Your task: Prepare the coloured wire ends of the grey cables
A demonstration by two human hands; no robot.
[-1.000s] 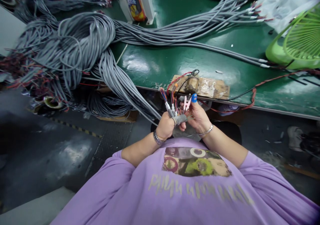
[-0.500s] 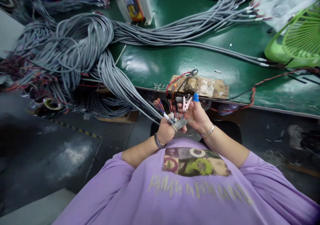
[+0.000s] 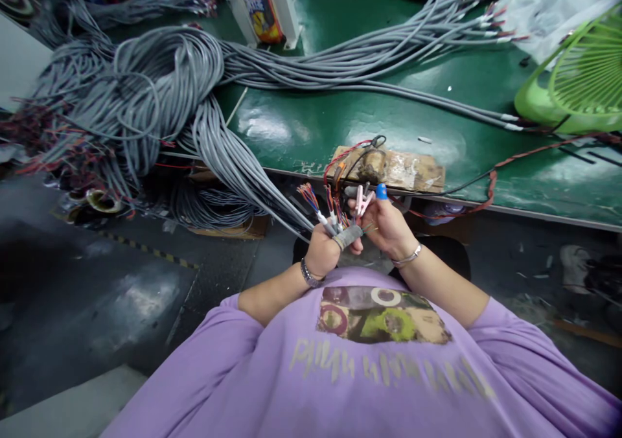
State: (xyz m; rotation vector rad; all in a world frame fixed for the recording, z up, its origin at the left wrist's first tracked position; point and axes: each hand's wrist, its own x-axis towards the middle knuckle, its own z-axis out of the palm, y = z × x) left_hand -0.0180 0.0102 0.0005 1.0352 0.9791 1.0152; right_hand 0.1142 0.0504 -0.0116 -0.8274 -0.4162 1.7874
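My left hand (image 3: 323, 251) is closed around the ends of several grey cables (image 3: 253, 175), whose stripped coloured wires (image 3: 311, 198) fan out above my fist. A grey wrap covers one finger. My right hand (image 3: 386, 227) is right beside it, pinching pink crocodile clips (image 3: 360, 199) on thin leads. A blue cap (image 3: 381, 191) covers one right fingertip. Both hands hover just below the front edge of the green bench (image 3: 437, 107).
A big heap of grey cables (image 3: 131, 94) lies on the bench's left end and spills over the edge. A taped brown block (image 3: 403, 169) with red and black leads sits at the bench edge. A green fan (image 3: 578, 81) stands at right. Dark floor lies to the left.
The stripped wire ends in my left hand swung leftwards and lower, then rose a little. My right hand has stayed close, with the clips still in it.
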